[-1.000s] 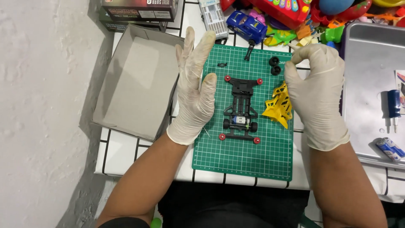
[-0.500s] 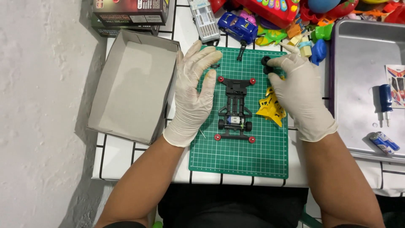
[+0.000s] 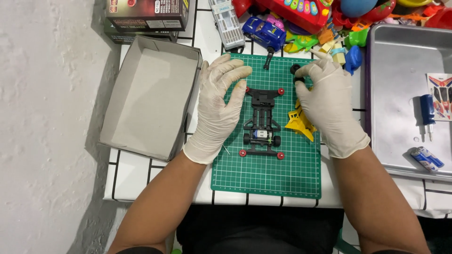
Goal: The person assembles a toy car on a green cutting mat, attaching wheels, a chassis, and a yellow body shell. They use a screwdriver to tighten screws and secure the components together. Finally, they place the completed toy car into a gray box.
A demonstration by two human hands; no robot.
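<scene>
While the gloved left hand (image 3: 217,106) rests flat, fingers spread, beside the black toy-car chassis with red rollers (image 3: 262,123) on the green cutting mat (image 3: 266,174), the gloved right hand (image 3: 329,106) pinches small black wheels (image 3: 295,70) just beyond it.

Both my hands are gloved — thin, cream-white disposable gloves, the stretchy latex kind. The one on my left hand (image 3: 219,106) wrinkles across the knuckles and bags a little at the fingertips. The one on my right hand (image 3: 327,106) is the same make, creased along the back and snug over the palm. Each glove ends in a rolled cuff just past the wrist — beyond that my forearms are bare, with no sleeves, watch or bands showing. Lower down, dark clothing, close to black, covers my lap.
</scene>
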